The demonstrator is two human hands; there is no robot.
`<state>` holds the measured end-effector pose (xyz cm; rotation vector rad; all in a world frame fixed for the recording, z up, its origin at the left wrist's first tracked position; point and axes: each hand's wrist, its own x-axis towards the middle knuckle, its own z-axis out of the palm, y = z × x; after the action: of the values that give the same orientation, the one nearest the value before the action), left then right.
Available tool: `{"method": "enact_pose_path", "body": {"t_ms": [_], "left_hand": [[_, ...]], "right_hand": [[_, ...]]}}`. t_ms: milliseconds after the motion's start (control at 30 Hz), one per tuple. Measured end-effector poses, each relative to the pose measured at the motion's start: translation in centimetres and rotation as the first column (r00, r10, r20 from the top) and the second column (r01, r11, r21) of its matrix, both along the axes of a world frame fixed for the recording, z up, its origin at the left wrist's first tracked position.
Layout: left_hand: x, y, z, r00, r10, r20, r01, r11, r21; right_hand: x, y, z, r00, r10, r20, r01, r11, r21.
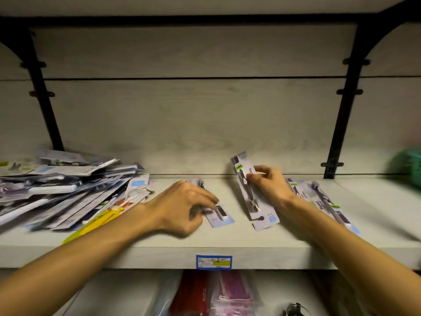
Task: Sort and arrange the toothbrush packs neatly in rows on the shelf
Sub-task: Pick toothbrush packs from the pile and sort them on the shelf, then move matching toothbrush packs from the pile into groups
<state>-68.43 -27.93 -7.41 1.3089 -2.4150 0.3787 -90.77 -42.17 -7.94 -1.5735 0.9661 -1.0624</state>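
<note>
A jumbled heap of toothbrush packs (63,188) covers the left of the pale wooden shelf (227,242). My left hand (182,206) lies over a single pack (219,216) flat on the shelf's middle, fingers curled onto it. My right hand (268,185) pinches another pack (252,197) with a dark brush, tilted up with its far end raised and its near end on the shelf. Behind my right wrist a few packs (323,201) lie flat side by side, partly hidden by my forearm.
A yellow pack (95,224) sticks out of the heap toward the shelf's front edge. A blue price label (214,262) is on that edge. Black brackets (344,110) stand at both sides. A green basket (407,165) sits far right. Bagged goods (218,293) lie below.
</note>
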Motion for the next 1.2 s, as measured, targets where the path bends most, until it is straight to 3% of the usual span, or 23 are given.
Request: {"method": "enact_pose_path", "body": {"t_ms": [100,200,267,333,433,600,700,833,1133,1200], "left_hand": [[0.4,-0.7,-0.6,0.985,0.093,-0.146,-0.095,0.995,-0.010],[0.4,-2.1,-1.0,0.930,0.298,-0.214,-0.313,0.949,-0.040],[0.1,-3.3,-1.6,0.860,0.469,-0.201,-0.471,0.881,0.044],[-0.4,-4.2,-2.4,0.774,0.610,-0.170,-0.572,0.788,0.226],[-1.3,-5.2,-3.1,0.709,0.696,-0.117,-0.629,0.698,0.342],[-2.2,-6.5,-2.4,0.633,0.730,-0.258,-0.535,0.653,0.535],[-3.1,-6.2,-2.6,0.666,0.675,-0.319,-0.458,0.707,0.539],[-4.5,-6.4,-3.4,0.792,0.603,-0.095,-0.528,0.755,0.389],[-5.6,-6.4,-3.7,0.811,0.555,-0.187,-0.411,0.767,0.493],[-5.3,-5.8,-3.5,0.837,0.528,-0.145,-0.409,0.779,0.475]], "right_hand": [[-0.1,-0.3,-0.8,1.000,0.017,-0.011,-0.016,0.999,0.031],[-0.2,-0.6,-0.7,0.999,0.037,0.010,-0.038,0.997,0.068],[-0.1,-0.6,-0.6,0.998,0.060,0.015,-0.061,0.993,0.099],[-0.1,-0.6,-0.6,0.996,0.084,-0.002,-0.083,0.990,0.111],[-0.1,-0.8,-0.8,0.994,0.104,-0.013,-0.102,0.989,0.107],[-0.6,-1.1,-0.8,0.994,0.106,-0.029,-0.102,0.988,0.120],[-0.7,-1.2,-1.1,0.993,0.110,-0.036,-0.104,0.986,0.133],[-0.8,-1.5,-1.4,0.996,0.087,-0.002,-0.086,0.987,0.139],[-1.8,-1.5,-1.9,1.000,-0.004,-0.012,0.005,0.995,0.102],[-2.1,-1.5,-1.9,1.000,-0.019,-0.002,0.019,0.993,0.118]]}}
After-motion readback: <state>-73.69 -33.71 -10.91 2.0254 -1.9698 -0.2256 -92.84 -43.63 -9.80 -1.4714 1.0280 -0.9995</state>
